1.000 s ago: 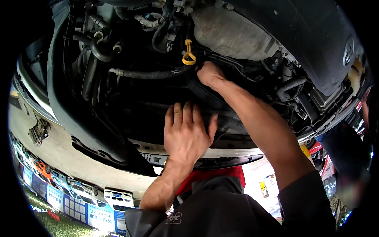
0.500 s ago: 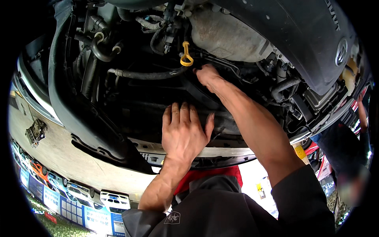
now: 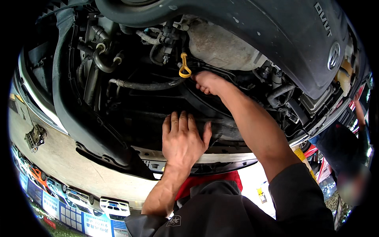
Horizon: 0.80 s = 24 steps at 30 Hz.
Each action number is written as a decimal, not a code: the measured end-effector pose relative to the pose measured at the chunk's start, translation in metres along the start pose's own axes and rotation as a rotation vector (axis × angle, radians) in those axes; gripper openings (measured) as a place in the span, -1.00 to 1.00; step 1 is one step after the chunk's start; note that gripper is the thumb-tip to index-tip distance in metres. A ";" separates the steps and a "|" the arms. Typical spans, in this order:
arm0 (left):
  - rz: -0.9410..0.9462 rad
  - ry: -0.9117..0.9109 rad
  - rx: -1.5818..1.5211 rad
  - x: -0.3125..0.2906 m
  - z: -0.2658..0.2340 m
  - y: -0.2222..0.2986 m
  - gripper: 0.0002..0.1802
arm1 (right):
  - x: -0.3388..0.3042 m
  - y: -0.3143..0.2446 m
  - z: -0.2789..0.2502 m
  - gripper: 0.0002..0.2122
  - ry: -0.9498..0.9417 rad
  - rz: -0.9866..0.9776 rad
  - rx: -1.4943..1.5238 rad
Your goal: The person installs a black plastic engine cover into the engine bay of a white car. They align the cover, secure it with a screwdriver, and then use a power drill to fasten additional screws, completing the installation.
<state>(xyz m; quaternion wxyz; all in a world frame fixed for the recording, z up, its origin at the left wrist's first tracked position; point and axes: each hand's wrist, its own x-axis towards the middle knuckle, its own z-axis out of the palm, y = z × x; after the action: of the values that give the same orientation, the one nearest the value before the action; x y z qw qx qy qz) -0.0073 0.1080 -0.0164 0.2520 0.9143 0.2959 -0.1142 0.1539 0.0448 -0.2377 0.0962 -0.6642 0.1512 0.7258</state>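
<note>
My left hand [image 3: 182,136] rests palm down, fingers stretched out, on the dark front edge of the engine bay above the metal crossmember [image 3: 221,157]. Deeper in, my right hand [image 3: 209,83] reaches beside the yellow dipstick handle [image 3: 184,71], its fingers curled. Shadow and the hand itself hide whatever is between the fingertips. A black rubber hose [image 3: 154,85] runs from the left toward this hand, passing under the dipstick loop. Behind the dipstick sits a stained grey metal heat shield [image 3: 221,43].
A black plastic engine cover [image 3: 272,35] overhangs the back right. Hoses and a bent metal pipe [image 3: 103,61] stand at the left. A dirty metal part [image 3: 35,137] lies on the floor, far left. Another person [image 3: 341,146] is at the right edge, beyond the car.
The whole engine bay sits slightly lower in the picture. My right hand's curled fingers show more clearly now, still beside the dipstick. My left hand keeps its place on the front edge.
</note>
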 end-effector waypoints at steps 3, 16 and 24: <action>0.006 0.007 -0.002 0.001 0.001 -0.001 -0.47 | -0.005 0.004 0.016 -0.67 0.259 -0.262 -0.410; 0.019 -0.009 0.001 0.000 -0.001 0.000 -0.45 | -0.040 0.003 0.033 -0.63 0.455 -0.332 -0.746; 0.008 0.011 -0.018 -0.001 0.000 -0.001 -0.45 | -0.039 -0.005 0.027 -0.64 0.450 -0.327 -0.822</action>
<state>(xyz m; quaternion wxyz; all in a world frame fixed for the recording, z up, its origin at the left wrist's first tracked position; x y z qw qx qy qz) -0.0090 0.1086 -0.0163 0.2591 0.9138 0.2944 -0.1056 0.1344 0.0617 -0.1973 -0.0964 -0.8024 -0.2367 0.5393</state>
